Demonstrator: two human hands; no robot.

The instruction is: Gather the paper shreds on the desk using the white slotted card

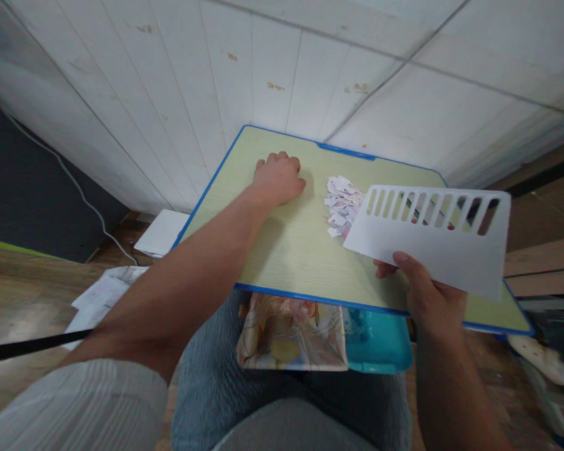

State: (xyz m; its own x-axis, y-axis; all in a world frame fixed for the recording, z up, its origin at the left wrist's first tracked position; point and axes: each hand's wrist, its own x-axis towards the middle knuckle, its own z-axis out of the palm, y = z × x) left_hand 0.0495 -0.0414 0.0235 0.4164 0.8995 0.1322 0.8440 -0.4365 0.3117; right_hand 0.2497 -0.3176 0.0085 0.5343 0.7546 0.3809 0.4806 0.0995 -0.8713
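Note:
A pale yellow folding table (291,260) with a blue rim stands in front of me. On its left half rests my left hand (280,179), its fingers curled down loosely; whatever is under them, if anything, is hidden. My right hand (432,288) grips a flat white slotted plastic sheet (432,250) by its lower edge, thumb on top, tilted above the table's right side. Small torn paper scraps (341,203) lie in a pile between my hands. One corner of the sheet overlaps the pile's right edge in view; I cannot tell whether it touches.
A patterned tray (294,366) and a turquoise tray (380,341) sit under the table's near edge, over my lap. White panelled wall (272,62) rises behind the table. Papers (101,294) and a white box (162,232) lie on the floor to the left.

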